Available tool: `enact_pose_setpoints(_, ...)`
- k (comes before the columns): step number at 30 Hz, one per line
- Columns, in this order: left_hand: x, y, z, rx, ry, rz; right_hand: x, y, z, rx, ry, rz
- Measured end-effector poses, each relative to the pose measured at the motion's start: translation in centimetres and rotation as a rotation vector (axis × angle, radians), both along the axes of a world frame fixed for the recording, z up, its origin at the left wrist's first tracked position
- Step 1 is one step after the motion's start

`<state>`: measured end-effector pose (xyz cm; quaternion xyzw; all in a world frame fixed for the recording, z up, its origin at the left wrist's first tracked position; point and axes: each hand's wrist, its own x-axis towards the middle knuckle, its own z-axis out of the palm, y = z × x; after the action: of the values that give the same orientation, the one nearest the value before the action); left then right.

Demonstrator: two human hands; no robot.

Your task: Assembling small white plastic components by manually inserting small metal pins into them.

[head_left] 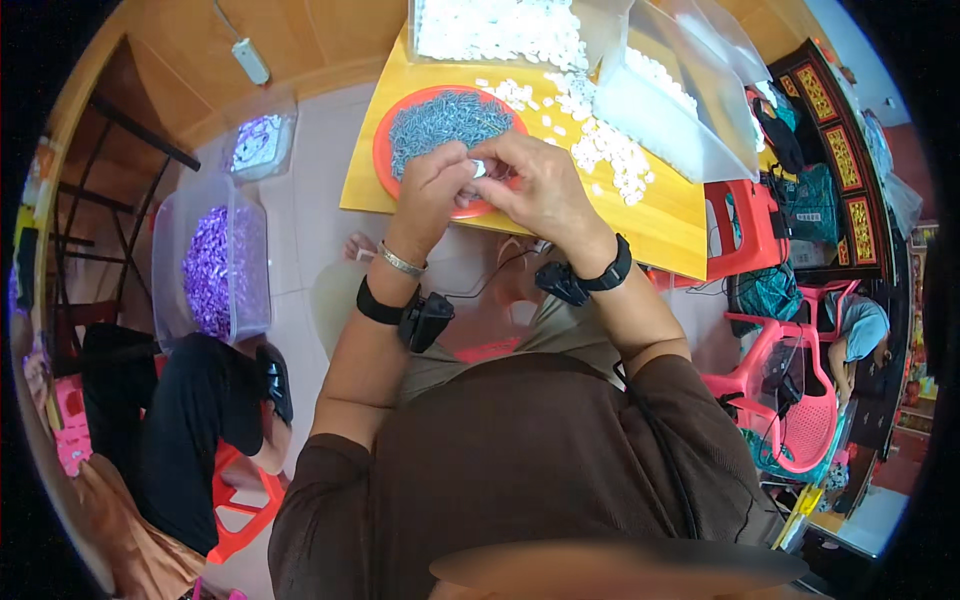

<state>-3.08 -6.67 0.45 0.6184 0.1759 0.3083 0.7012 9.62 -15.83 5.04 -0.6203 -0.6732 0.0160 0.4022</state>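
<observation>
My two hands meet over the near edge of a red round tray (384, 150) heaped with small grey-blue metal screws (450, 120). A small white plastic piece (479, 168) shows between the fingertips, pinched by my right hand (545, 190). Closed beside it, my left hand (430, 195) has its thumb and fingers pressed together against the same spot; whatever they hold is hidden. Loose white plastic pieces (612, 155) like it lie scattered on the yellow wooden table (660, 225), right of the tray.
Clear bins (660, 120) of white pieces stand at the table's back. A clear tub (165, 260) of purple pieces sits on the floor at left, near a seated person's dark-trousered leg (205, 400). A red stool (745, 225) and pink chair (805, 425) are at right.
</observation>
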Motion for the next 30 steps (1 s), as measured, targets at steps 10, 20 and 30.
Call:
enact_pose_setpoints(10,-0.2,0.4,0.5,-0.042,-0.052,0.085,13.5,-0.7,6.4,0.366,-0.399,-0.429)
enact_pose_setpoints(20,-0.6,0.9,0.1,-0.102,0.044,0.17,14.0,1.2,0.2,-0.157,-0.146,-0.31)
enact_pose_setpoints(30,-0.4,1.1,0.0,-0.154,0.024,0.176,14.2,4.5,-5.2,-0.554,-0.189,-0.388)
